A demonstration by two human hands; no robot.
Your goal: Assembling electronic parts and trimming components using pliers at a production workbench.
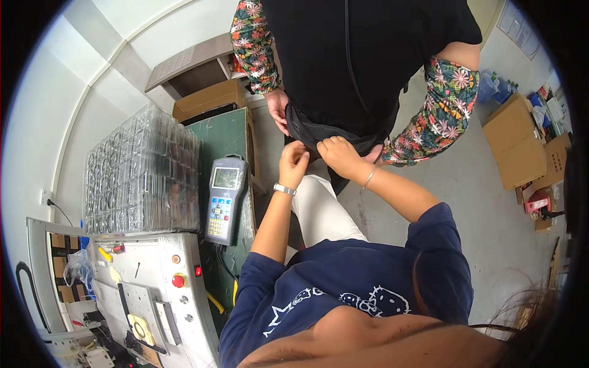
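A person in a black top stands facing me, with a black mesh-faced waist bag or band at the waist. My right hand is closed on its lower edge, fingers bent over the dark fabric. Beside it my left hand has its fingers drawn together in a pinch at the near left edge of the same black fabric; what lies between the fingertips is hidden. The other person's hand touches the left side of the band, and their other hand is partly hidden behind my right hand.
On the left, a green table bears a tall stack of clear plastic trays and a grey handheld controller. A white machine with a red button stands nearer me. Cardboard boxes stand at the right.
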